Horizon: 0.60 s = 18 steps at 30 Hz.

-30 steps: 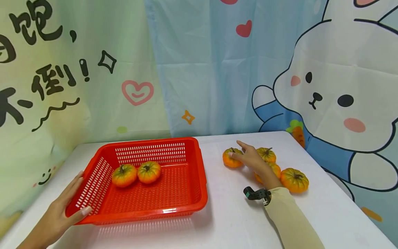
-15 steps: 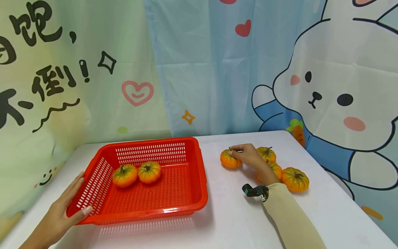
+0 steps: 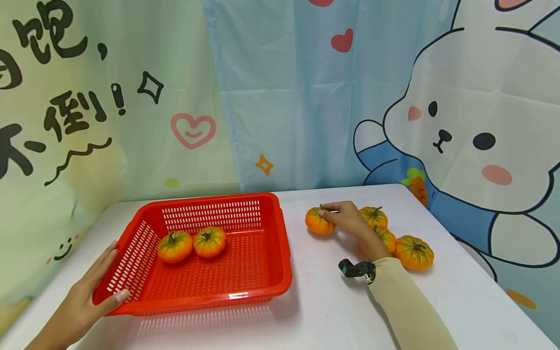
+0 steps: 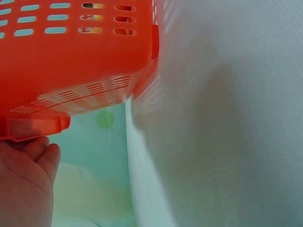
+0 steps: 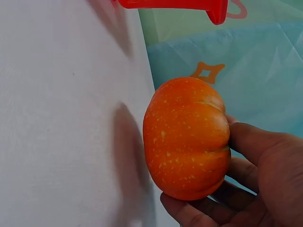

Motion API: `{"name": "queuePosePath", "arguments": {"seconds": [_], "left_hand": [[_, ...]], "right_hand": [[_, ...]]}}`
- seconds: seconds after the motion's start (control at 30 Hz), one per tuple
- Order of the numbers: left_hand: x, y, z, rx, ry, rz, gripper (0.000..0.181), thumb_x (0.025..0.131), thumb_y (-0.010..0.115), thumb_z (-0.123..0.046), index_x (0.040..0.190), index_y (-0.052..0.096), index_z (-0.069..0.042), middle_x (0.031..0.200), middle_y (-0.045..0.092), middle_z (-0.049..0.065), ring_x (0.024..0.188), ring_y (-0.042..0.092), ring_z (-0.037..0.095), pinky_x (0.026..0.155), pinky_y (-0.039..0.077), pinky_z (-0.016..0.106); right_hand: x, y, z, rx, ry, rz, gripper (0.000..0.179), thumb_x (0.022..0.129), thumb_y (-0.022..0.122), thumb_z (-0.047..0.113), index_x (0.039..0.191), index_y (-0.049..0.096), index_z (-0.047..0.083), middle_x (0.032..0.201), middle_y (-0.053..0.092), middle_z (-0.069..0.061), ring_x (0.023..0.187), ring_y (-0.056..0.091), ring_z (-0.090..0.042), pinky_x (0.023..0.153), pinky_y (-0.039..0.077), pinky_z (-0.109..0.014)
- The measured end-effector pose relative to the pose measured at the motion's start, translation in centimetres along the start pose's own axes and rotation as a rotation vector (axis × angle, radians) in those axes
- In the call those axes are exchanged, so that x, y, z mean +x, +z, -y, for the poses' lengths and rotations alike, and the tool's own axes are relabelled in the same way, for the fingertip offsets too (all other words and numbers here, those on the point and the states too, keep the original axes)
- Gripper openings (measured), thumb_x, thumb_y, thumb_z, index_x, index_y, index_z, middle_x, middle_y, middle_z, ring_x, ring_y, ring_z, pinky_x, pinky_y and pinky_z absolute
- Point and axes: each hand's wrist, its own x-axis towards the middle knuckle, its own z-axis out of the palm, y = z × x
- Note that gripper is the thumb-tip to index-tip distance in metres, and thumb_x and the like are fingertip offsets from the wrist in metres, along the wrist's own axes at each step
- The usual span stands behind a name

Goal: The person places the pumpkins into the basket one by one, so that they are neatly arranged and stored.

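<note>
On the right side of the white table, my right hand (image 3: 350,218) holds a small orange pumpkin (image 3: 318,222) near its stem. The right wrist view shows thumb and fingers around that pumpkin (image 5: 184,137), with its shadow beside it; whether it touches the table I cannot tell. My left hand (image 3: 80,299) grips the near left corner of a red plastic basket (image 3: 210,297), thumb over the rim. Its fingers (image 4: 45,156) curl under the rim in the left wrist view. Two pumpkins, one left (image 3: 175,248) and one right (image 3: 210,242), sit inside the basket.
To the right of my right hand are three more pumpkins: a far one (image 3: 373,217), a middle one (image 3: 386,238) partly behind my wrist, and a near one (image 3: 414,253). A printed curtain (image 3: 284,121) hangs behind the table (image 3: 323,301).
My right hand has closed its fingers on the pumpkin's top and moved it slightly left, towards the basket. My left hand and the basket have stayed in place.
</note>
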Motion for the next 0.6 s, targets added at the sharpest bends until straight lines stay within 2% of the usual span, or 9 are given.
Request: {"name": "queuePosePath", "arguments": {"seconds": [0.3,0.6], "left_hand": [[0.0,-0.1,0.0,0.011,-0.021,0.006,0.085,0.082,0.069,-0.008,0.154,0.025,-0.005,0.159,0.016,-0.016,0.135,0.015,-0.011,0.093,0.017,0.001],[0.0,0.0,-0.1,0.012,-0.020,0.004,0.085,0.082,0.070,-0.008,0.154,0.024,-0.006,0.159,0.016,-0.015,0.135,0.015,-0.011,0.093,0.017,0.001]], "right_hand": [[0.3,0.1,1.4,0.030,-0.090,0.010,0.050,0.094,0.064,0.035,0.131,0.061,0.001,0.130,0.059,-0.018,0.107,0.060,-0.030,0.082,0.052,-0.037],[0.5,-0.2,3.7,0.084,-0.114,-0.008,0.053,0.093,0.066,0.037,0.134,0.060,0.004,0.128,0.060,-0.016,0.108,0.059,-0.029,0.087,0.050,-0.039]]}}
